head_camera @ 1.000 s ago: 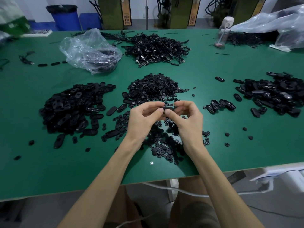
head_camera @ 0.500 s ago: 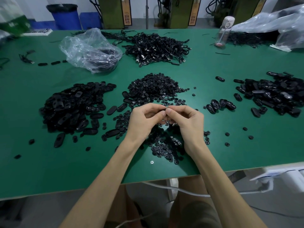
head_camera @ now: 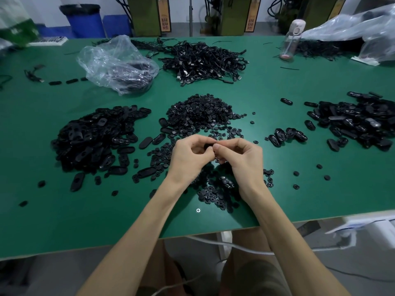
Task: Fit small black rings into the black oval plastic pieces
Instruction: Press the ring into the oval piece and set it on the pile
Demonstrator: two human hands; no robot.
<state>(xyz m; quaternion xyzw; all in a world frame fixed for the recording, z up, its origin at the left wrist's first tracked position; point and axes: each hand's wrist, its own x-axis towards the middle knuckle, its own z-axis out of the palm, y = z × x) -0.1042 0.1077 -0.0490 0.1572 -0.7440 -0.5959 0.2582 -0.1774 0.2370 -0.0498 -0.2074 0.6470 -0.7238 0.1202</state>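
Observation:
My left hand and my right hand meet fingertip to fingertip above the green table, both pinching one black oval piece that is mostly hidden by the fingers. Whether a ring sits in it I cannot tell. A heap of small black rings lies just beyond my hands, and more rings are scattered under and in front of them. A big pile of oval pieces lies to the left. Another pile of oval pieces lies at the right.
A short row of oval pieces lies right of my hands. Farther back are a tangle of black cables, a clear plastic bag and a bottle. A white cable hangs under the table's near edge.
Both hands dropped slightly toward me over the first half second and have stayed pressed together on the oval piece since, with only small finger shifts.

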